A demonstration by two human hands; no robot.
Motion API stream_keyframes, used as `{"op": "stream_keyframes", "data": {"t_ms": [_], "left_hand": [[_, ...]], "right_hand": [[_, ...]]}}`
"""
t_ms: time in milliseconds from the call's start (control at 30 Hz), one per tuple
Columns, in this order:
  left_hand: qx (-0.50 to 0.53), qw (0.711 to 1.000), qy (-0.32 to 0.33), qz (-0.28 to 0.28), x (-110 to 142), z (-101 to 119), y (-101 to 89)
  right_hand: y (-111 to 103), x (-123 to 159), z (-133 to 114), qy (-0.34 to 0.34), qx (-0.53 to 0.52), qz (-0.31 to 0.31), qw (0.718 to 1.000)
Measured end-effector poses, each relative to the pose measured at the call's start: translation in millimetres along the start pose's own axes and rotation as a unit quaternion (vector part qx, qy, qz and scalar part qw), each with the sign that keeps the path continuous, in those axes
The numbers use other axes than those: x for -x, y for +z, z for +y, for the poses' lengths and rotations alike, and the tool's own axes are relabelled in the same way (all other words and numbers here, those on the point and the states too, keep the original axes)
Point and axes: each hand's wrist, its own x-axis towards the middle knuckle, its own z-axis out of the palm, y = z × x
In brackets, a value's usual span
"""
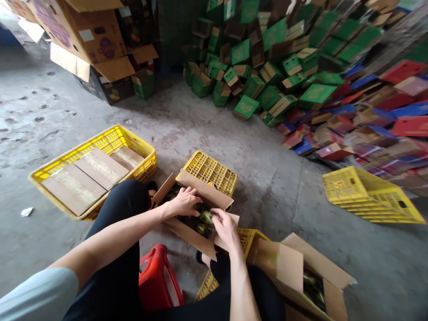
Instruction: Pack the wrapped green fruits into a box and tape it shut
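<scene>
An open cardboard box (192, 234) with raised flaps sits between my knees, holding green and dark rounded fruit whose exact kind I cannot make out. My left hand (184, 201) reaches in over the far side, palm down, fingers apart and resting on the contents. From the near right, my right hand (226, 226) dips into the box with its fingers curled at a green fruit (206, 217). Its thumb is mostly hidden. Beyond the box stands a yellow plastic crate (214, 169), upside down or on its side.
To the left, a yellow crate (152, 156) holds several closed, taped cartons (100, 168). A red stool (160, 281) is below me. Another open carton (289, 267) with dark fruit stands at right, and a yellow crate (364, 196) beyond. Green boxes (245, 107) are heaped at the back.
</scene>
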Motion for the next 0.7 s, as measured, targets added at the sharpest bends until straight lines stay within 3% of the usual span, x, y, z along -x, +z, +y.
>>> {"op": "stream_keyframes", "data": {"t_ms": [100, 167, 300, 467, 700], "left_hand": [[0.175, 0.983, 0.063, -0.002, -6, -1, -0.5], [0.316, 0.944, 0.097, -0.010, -10, -2, 0.5], [0.497, 0.868, 0.022, 0.002, -13, -7, 5.8], [0.556, 0.827, -0.021, 0.074, -16, -10, 9.2], [0.601, 0.792, -0.053, 0.097, -18, 1, 4.5]], "right_hand": [[-11, 1, -2, -0.012, -0.125, 0.034, 0.991], [-14, 3, -6, -0.012, -0.169, 0.059, 0.984], [-10, 5, -10, 0.013, -0.231, 0.076, 0.970], [-9, 2, -7, 0.005, -0.261, 0.068, 0.963], [-9, 0, -6, -0.002, -0.243, 0.117, 0.963]]}}
